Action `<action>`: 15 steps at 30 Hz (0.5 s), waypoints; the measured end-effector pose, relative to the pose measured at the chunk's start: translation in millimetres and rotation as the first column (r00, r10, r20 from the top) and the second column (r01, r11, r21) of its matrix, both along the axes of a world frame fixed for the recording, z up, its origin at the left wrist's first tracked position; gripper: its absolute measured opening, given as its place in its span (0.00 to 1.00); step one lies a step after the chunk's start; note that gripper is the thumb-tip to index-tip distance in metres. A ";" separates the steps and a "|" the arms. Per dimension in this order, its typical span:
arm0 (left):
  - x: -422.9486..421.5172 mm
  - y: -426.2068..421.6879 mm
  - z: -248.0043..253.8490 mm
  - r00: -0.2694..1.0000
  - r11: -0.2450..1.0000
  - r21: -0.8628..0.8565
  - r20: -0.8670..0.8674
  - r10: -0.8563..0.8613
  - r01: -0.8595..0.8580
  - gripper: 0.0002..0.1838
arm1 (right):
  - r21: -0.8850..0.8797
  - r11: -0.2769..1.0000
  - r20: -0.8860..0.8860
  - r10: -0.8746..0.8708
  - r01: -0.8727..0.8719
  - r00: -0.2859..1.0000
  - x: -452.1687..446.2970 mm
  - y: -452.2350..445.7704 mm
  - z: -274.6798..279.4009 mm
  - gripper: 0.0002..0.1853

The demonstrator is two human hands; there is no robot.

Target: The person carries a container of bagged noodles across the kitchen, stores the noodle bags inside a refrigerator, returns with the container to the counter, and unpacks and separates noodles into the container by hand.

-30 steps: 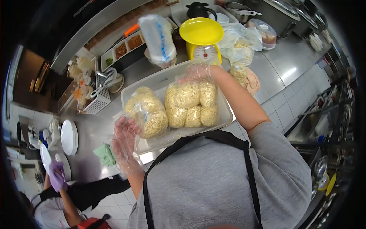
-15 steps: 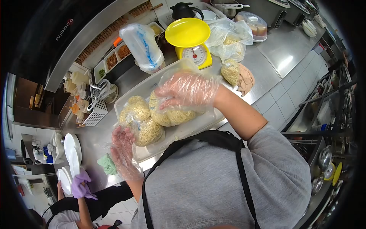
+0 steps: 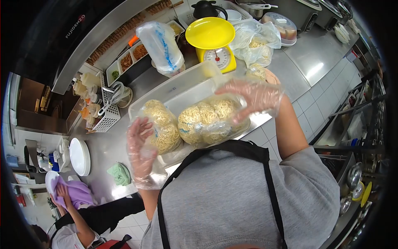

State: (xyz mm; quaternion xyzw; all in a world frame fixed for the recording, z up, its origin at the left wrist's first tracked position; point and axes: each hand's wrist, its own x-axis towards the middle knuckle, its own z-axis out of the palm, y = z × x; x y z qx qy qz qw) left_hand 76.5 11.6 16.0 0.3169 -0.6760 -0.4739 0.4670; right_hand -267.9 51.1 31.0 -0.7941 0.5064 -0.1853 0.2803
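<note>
A clear plastic tub (image 3: 145, 98) holds several bagged portions of pale noodles. My left hand (image 3: 142, 145), in a clear plastic glove, is open beside the left noodle bags (image 3: 165, 135), its fingers curving along the tub's left end. My right hand (image 3: 253, 98), gloved likewise, is open over the tub's right end with thumb and fingers spread. Its thumb overlaps the edge of the right noodle bags (image 3: 203, 122); whether it touches them I cannot tell.
Behind the tub stand a yellow scale (image 3: 218, 58) and a plastic-wrapped roll (image 3: 161, 47). More bagged noodles (image 3: 257, 43) lie at the back right. A green cloth (image 3: 119, 173) and white plates (image 3: 80, 156) sit at left, where a co-worker holds a purple cloth (image 3: 74, 191).
My right hand has moved right, off the middle noodle bags, which now lie further right in the tub. My left hand has shifted slightly up and right. The co-worker's purple cloth has moved over a plate.
</note>
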 end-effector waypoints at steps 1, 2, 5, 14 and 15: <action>-10.2 4.9 2.3 0.997 0.999 0.015 0.064 -0.036 0.035 0.45 | -0.014 0.998 -0.076 0.064 -0.065 0.995 0.3 7.7 -9.2 0.44; -18.7 6.3 1.1 0.977 0.996 0.005 0.194 -0.084 0.085 0.45 | -0.013 0.998 -0.076 0.062 -0.063 0.995 2.0 14.2 -16.6 0.44; -47.1 7.8 -3.4 0.815 0.968 -0.085 0.559 -0.151 0.237 0.48 | 0.091 0.996 0.048 0.004 -0.008 0.999 9.6 28.9 -31.4 0.50; -85.9 -14.8 -14.4 0.599 0.816 -0.400 0.797 0.085 0.418 0.50 | -0.050 0.988 0.184 -0.135 0.147 0.974 12.7 18.5 -46.8 0.41; -86.9 -20.3 -12.8 0.612 0.815 -0.424 0.783 0.111 0.395 0.48 | -0.042 0.979 0.218 -0.184 0.197 0.958 15.1 14.2 -45.6 0.40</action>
